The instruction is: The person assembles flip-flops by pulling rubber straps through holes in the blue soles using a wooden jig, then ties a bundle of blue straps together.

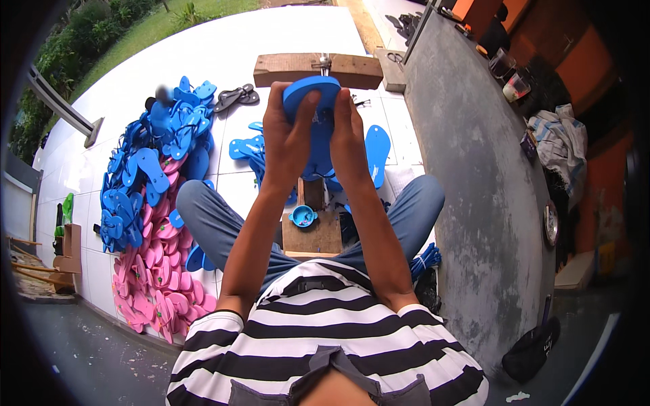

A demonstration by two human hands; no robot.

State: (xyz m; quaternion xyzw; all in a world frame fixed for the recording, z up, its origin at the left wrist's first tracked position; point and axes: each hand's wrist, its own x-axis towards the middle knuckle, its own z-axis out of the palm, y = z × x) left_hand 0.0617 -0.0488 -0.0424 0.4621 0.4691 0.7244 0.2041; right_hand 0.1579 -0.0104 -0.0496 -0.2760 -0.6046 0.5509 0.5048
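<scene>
Between my two raised hands is a blue flip-flop sole (308,89), its rounded end tilted up in front of a wooden beam (288,65). My left hand (288,139) grips its left side, thumb pressed on the face. On the right side my right hand (347,139) clasps it in the same way. A metal fitting (325,64) stands on the beam just beyond the sole; whether the two touch is hidden. Blue foam continues down between my wrists, and I cannot tell if it is one sole or two. No strap shows on the held piece.
Blue flip-flops (152,169) and pink ones (156,271) lie heaped on the left. A black pair (235,98) sits beyond. Near my lap, a small blue bowl (302,216) rests on a wooden board (311,237). Loose blue soles (377,152) flank my arms; a grey ledge (467,169) runs along the right.
</scene>
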